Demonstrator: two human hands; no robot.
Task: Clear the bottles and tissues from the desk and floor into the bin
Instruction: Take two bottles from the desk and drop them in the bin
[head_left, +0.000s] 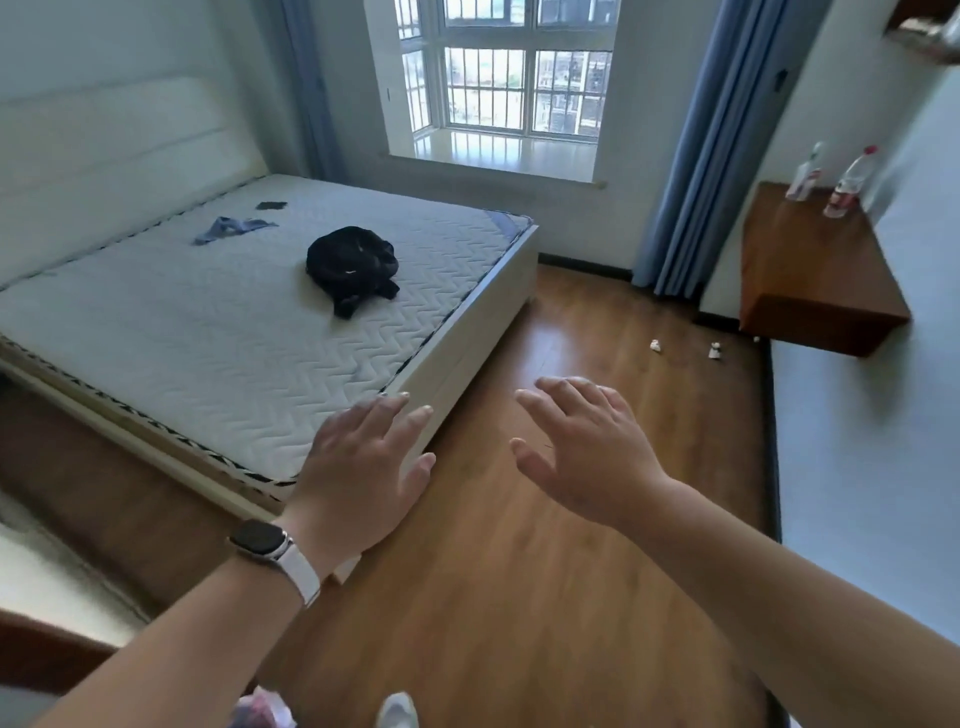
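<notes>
— Bedroom with a wooden floor (597, 322): bare mattress (234, 322) across the left of the frame, barred window (519, 88) at the top centre. Where's the rubbish?

— All far right. Two bottles stand upright on the brown desk (810, 280) at the upper right, a clear bottle (805, 174) and, just beside it, a red-capped bottle (849, 182). On the boards below the desk's near corner lie two crumpled tissues, one tissue (656, 345) left of the other tissue (716, 351), with a white speck further right, too small to tell

— And the hands?

— Left hand (363, 467), watch (262, 540) on the wrist, and right hand (587, 452) are both raised in the lower centre, palms down, fingers spread wide, holding nothing. Well apart from everything; I'd judge nothing is picked up yet

— The bin?

— Not visible. Something pinkish at the bottom edge is cropped; I can't tell what

— Why would the bottles go first?

— My guess: they're upright at standing reach, one per hand
</notes>
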